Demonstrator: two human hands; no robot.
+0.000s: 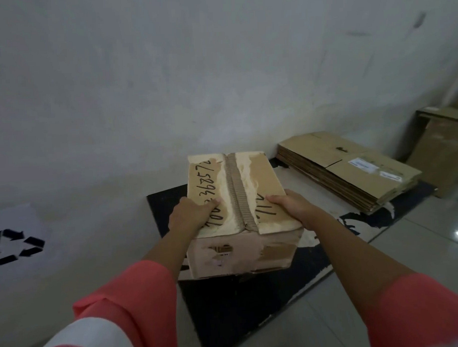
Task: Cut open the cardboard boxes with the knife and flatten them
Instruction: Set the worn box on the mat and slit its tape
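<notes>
Squarely at the centre of the frame sits one closed cardboard box [239, 212], resting on a black mat [227, 308] that lies on the floor against a pale wall [167, 71]. Its top shows two flaps meeting at a middle seam where the outer paper has been torn away, leaving a strip of bare corrugation; handwritten black digits run along the left flap and a few strokes show on the right one. Two hands hold it. The left hand [190, 213] grips the box's left top edge, fingers curled over onto the left flap. The right hand [288, 202] grasps the right top edge in the same way, fingers lying on the right flap. Both forearms come up from the lower frame in coral-pink sleeves [139, 301], the left one carrying a single white band.

At the right of the frame, beyond the box and well apart from it, lies one stack of flattened cardboard boxes [350, 171], its top sheet bearing two white labels. Further right, at the frame's edge, one more upright cardboard box [445, 150] stands against the wall. At the left edge a black recycling symbol [15, 245] made of arrows shows on a white surface. Grey floor tiles [420, 244] fill the lower right.
</notes>
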